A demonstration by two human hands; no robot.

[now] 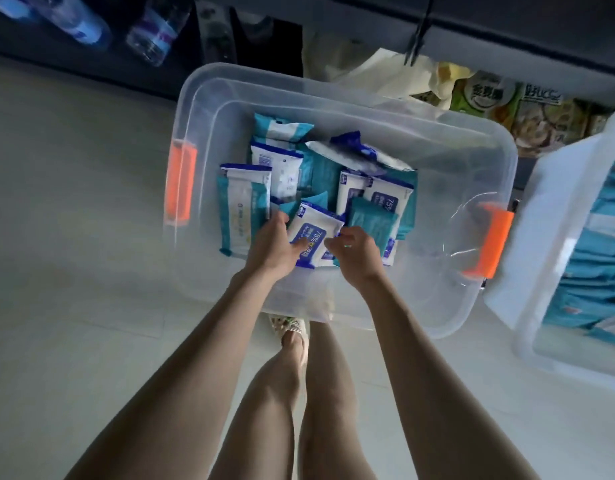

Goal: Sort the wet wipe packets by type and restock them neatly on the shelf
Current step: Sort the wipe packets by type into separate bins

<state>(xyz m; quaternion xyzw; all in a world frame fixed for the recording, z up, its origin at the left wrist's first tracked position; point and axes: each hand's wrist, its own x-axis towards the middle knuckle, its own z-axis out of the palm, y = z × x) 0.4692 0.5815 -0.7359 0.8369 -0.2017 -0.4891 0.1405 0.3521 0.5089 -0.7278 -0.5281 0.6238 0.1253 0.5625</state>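
Observation:
A clear plastic bin (437, 140) with orange handles sits on the floor, holding several wet wipe packets, some white with blue print, some teal. My left hand (273, 242) grips a white-and-blue 75% alcohol wipe packet (316, 233) by its left side, thumb across its face. My right hand (356, 254) is curled at the packet's right edge, pinching it there, above a teal packet (373, 220). A long teal-and-white packet (242, 213) lies at the left of the pile.
A second clear bin (528, 271) at the right holds stacked teal packets. Dark shelving runs along the top, with water bottles (153, 32) at the left and food packets (528, 112) at the right. My legs and a sandal (294, 332) stand below the bin on pale floor.

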